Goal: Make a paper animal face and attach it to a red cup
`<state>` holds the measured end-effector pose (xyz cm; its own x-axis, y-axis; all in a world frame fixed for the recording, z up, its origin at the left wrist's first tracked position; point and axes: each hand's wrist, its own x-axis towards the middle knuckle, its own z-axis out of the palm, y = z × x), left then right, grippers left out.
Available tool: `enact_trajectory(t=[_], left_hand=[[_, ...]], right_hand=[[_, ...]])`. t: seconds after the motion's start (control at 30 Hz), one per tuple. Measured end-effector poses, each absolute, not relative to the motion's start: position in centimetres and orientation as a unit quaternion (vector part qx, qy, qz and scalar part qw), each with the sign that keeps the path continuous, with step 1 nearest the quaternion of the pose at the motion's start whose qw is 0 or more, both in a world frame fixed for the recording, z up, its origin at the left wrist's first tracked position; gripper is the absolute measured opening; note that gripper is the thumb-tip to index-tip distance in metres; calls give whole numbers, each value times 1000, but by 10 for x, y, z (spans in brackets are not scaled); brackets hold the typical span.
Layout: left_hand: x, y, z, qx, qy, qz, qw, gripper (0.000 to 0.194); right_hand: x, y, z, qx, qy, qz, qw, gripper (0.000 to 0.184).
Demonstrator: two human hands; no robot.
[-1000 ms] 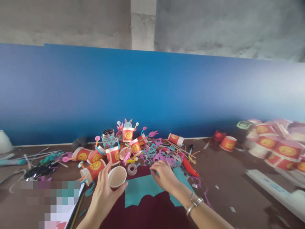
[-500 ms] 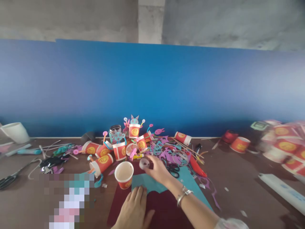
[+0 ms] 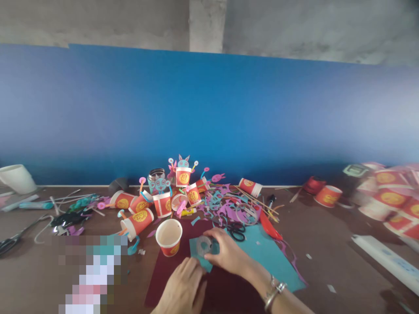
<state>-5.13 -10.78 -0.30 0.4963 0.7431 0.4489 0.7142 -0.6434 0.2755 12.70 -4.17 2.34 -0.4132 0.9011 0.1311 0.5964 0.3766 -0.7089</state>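
My right hand [image 3: 229, 255] holds a clear roll of tape [image 3: 203, 245] over the teal paper sheet [image 3: 262, 253], fingers curled round it. Just below the roll, my left hand [image 3: 183, 288] has its fingers bent against the near edge of the teal sheet, on the dark red sheet [image 3: 170, 274]. A red paper cup [image 3: 169, 237] with a white inside stands upright, just left of the tape. Black scissors [image 3: 236, 230] lie just beyond my right hand.
Decorated red cups [image 3: 162, 200] and purple and teal paper scraps [image 3: 225, 205] crowd the table behind. More red cups [image 3: 389, 198] are stacked at the right. A white cup [image 3: 16, 178] and scissors [image 3: 13, 240] lie at the left, a white box [image 3: 386, 257] at the right.
My left hand set the red cup down and moved to the paper. My right hand picked up the tape roll and drew it nearer, over the teal sheet.
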Motion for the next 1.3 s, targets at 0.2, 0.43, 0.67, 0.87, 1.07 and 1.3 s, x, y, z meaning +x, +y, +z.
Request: enact_trajectory(t=[0.2,0.43,0.67,0.87,1.07,1.3], left_hand=[[-58,-102,-5,792,495,354,52,39],[-54,-104,-3,825,512,222,84,40],[-52,-101,-3,833,534,133,65,42],[-52,-98,-2,832,541,111,52,45],[-46,-92,2,824,565,35,25,52],[-39,-89,4,828,560,-12,-27,53]], right_hand=[[119,-48,27,-459,-825,240,227,39],[136,-50,34,-465,-838,245,147,72],[146,-54,34,-479,-843,219,110,62],[136,-62,40,-503,-847,140,100,47],[132,-65,35,-503,-854,95,91,42],[165,-14,61,-610,-788,15,80,25]])
